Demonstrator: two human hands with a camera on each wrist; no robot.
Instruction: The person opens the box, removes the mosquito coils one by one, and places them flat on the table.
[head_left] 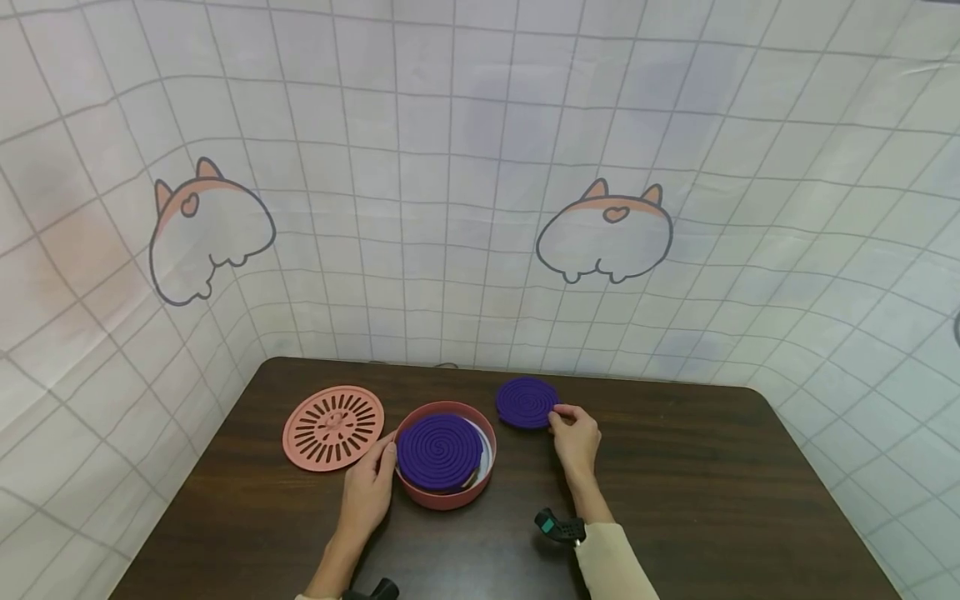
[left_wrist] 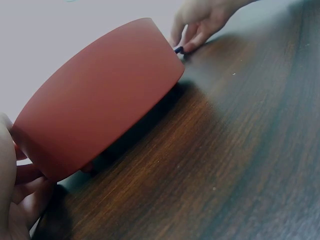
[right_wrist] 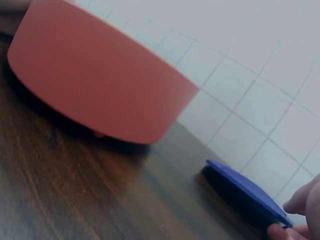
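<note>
My left hand (head_left: 367, 487) grips the left side of a round red container (head_left: 491, 467), its thumb at the rim and its fingers against the outer wall. Inside lies a purple disc with a spiral pattern (head_left: 438, 451), on top of something white (head_left: 486, 454) that is mostly covered. To the right of the container, a second purple spiral coaster (head_left: 525, 402) is over the table's far part. My right hand (head_left: 576, 440) pinches that coaster's near right edge between thumb and fingers. In the right wrist view the coaster (right_wrist: 247, 190) shows edge-on, with dark shadow beneath it.
A pink slotted round lid (head_left: 333, 427) lies on the dark wooden table (head_left: 712, 492), left of the container and close to my left hand. A white gridded cloth wall (head_left: 480, 208) with cartoon drawings stands behind and at the sides of the table.
</note>
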